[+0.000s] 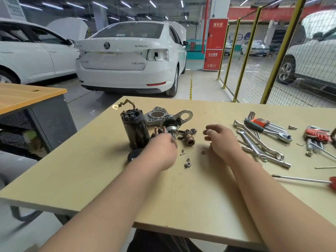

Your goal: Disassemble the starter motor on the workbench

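The starter motor lies in pieces on the beige workbench (91, 179). Its dark cylindrical housing (135, 129) stands upright with brushes and a copper lead on top. Behind it sit the grey aluminium end housing (156, 116) and a flanged bracket (183, 115). A copper-coloured sleeve part (189, 138) lies in the middle. My left hand (161, 150) is blurred, fingers curled over the solenoid piece with copper studs (160, 131); what it grips cannot be made out. My right hand (220, 139) hovers to the right, fingers loosely curled, nothing in it. Small nuts and screws (187, 161) lie between the hands.
Spanners (258, 142), hex key sets (263, 124) and a red-handled screwdriver (305, 180) are spread on the right of the bench. A black round cap (134, 154) lies by my left wrist. A second bench (27, 97) stands left; white cars and a yellow mesh fence are behind.
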`<state>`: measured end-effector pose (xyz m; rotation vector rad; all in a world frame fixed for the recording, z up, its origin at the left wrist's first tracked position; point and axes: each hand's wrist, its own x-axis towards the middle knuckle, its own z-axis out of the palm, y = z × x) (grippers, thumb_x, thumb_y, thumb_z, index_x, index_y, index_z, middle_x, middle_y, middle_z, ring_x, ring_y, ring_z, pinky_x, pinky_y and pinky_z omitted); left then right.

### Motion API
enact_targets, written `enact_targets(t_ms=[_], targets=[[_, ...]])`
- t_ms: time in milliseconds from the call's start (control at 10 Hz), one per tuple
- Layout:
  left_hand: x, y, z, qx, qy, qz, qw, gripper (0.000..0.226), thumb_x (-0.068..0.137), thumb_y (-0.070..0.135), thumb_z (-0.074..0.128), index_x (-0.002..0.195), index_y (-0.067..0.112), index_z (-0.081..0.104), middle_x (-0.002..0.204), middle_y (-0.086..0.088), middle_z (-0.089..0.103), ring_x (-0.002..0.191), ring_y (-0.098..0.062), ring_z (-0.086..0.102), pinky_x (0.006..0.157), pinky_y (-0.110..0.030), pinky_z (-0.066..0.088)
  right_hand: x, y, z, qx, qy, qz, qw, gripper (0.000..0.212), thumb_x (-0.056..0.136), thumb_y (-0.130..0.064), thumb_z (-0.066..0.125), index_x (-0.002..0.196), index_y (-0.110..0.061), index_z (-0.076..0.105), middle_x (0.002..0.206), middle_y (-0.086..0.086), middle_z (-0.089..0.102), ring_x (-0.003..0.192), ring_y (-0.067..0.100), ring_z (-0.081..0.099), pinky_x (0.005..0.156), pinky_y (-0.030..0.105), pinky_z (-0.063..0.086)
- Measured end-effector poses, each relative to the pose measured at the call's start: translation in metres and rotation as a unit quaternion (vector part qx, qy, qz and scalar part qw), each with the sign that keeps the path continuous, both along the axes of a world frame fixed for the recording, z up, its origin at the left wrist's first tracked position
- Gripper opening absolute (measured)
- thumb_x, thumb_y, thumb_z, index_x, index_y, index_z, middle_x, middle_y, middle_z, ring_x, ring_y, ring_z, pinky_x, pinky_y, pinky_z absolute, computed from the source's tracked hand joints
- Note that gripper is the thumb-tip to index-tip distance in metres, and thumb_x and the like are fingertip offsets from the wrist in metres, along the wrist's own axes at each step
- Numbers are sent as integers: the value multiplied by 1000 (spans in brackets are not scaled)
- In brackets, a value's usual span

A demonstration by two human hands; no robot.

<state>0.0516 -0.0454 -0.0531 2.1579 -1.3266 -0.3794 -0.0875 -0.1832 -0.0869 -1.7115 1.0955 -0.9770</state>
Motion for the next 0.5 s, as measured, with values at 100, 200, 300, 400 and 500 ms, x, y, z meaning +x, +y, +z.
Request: enact_targets(t_ms=[100, 200, 300, 400, 500], targets=[[-25, -26, 3, 102, -64, -33, 992, 27, 95, 10, 44, 115, 3, 60, 93, -6, 51, 82, -21, 48, 71, -31, 44, -8, 2, -4, 11, -4, -16, 1000, 25, 90, -14, 49, 112, -14, 62, 98, 3, 69, 80, 15, 65, 75, 30, 49], [-33, -38, 12, 217, -142, -49, 964, 21, 95, 7, 40, 107, 3, 57, 84, -8, 46, 78, -22, 45, 82, -34, 49, -13, -1, -8, 17, -12, -16, 1000, 23, 89, -16, 50, 108, -17, 63, 94, 1, 69, 78, 13, 65, 77, 32, 49], [-36, -47, 18, 253, -157, -47, 953, 20, 95, 8, 41, 78, 1, 48, 73, -6, 43, 65, -19, 44, 71, -29, 42, -14, -3, -6, 29, -16, -10, 999, 21, 89, -20, 51, 106, -19, 63, 93, -2, 69, 78, 12, 66, 75, 31, 49], [-38, -53, 19, 219, -142, -58, 964, 12, 95, 10, 46, 91, 5, 57, 92, -10, 59, 79, -23, 51, 72, -28, 42, -14, -1, -5, 22, -17, 5, 1000, 18, 91, -23, 50, 103, -20, 63, 95, -2, 69, 79, 11, 65, 77, 33, 49], [-33, -38, 23, 83, -52, 14, 995, 27, 94, 12, 48, 118, 12, 60, 117, -6, 62, 87, -18, 60, 74, -28, 50, -17, 3, 9, 38, -84, -4, 996, 14, 93, -23, 50, 97, -19, 64, 96, 3, 69, 82, 17, 64, 78, 37, 51]])
